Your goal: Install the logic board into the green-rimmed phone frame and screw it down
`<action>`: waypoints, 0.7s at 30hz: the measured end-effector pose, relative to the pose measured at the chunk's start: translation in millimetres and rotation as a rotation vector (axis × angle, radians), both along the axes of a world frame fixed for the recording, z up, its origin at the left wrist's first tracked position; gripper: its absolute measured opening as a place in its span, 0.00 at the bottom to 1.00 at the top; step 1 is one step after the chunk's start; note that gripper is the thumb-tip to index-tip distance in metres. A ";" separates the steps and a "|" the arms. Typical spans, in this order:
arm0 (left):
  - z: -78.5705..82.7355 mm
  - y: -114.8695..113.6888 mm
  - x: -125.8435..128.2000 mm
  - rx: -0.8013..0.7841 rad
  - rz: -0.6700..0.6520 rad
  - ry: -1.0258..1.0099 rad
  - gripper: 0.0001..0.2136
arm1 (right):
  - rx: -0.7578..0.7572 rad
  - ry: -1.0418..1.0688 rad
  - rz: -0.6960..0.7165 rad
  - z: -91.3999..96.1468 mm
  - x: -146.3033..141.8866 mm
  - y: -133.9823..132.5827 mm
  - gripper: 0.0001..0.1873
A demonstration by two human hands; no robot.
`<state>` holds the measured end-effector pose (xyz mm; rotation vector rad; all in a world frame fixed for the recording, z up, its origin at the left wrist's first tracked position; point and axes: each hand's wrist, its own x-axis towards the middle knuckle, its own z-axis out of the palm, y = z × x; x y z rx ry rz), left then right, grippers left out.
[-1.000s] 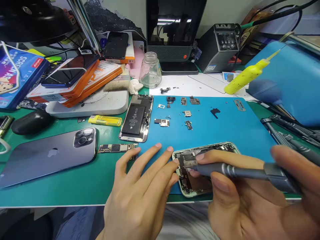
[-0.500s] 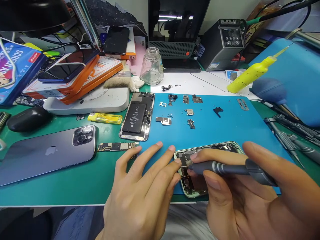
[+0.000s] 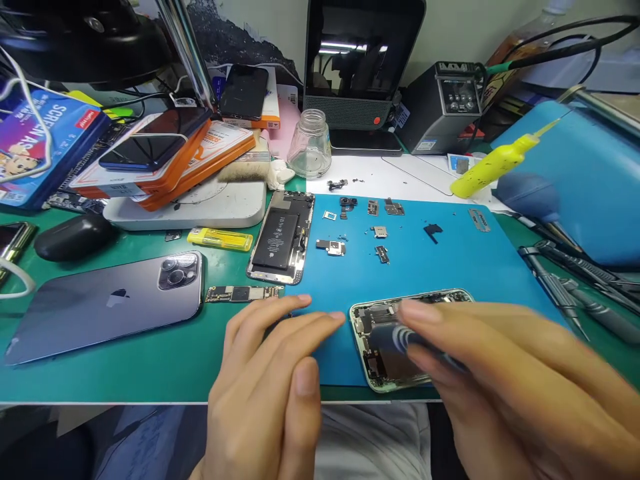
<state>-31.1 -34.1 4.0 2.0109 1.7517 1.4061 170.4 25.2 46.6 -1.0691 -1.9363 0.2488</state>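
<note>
My right hand [image 3: 515, 373] is closed around a grey screwdriver [image 3: 401, 339], partly blurred, above an opened phone housing [image 3: 390, 365]. The screwdriver's tip is hard to make out. The housing has a pale green rim and bare internal parts, and lies near the front of the blue mat. My left hand [image 3: 270, 380] is held to its left with fingers stretched out, holding nothing and apart from the housing. Just beyond the left fingertips lie a logic board [image 3: 243, 293] and a phone screen [image 3: 281, 237] with a battery on it.
Small metal parts [image 3: 381, 253] and a camera module [image 3: 348, 205] are spread over the blue mat [image 3: 425, 267]. A purple-grey phone [image 3: 100, 307] and a yellow lighter [image 3: 220, 239] lie left. A glass jar [image 3: 310, 147] stands behind; screwdrivers [image 3: 555, 287] lie right.
My left hand has drawn back leftward off the housing's edge. My right hand has lifted and turned with the screwdriver. The camera view has shifted slightly.
</note>
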 end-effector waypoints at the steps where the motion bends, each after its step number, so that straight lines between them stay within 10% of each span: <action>1: 1.0 -0.2 1.6 0.011 0.014 -0.039 0.20 | 0.021 -0.048 0.001 -1.8 1.8 3.1 0.24; 21: 7.0 1.5 -17.8 -0.048 -0.185 -0.025 0.16 | 0.238 0.102 0.293 -22.3 -17.5 27.2 0.38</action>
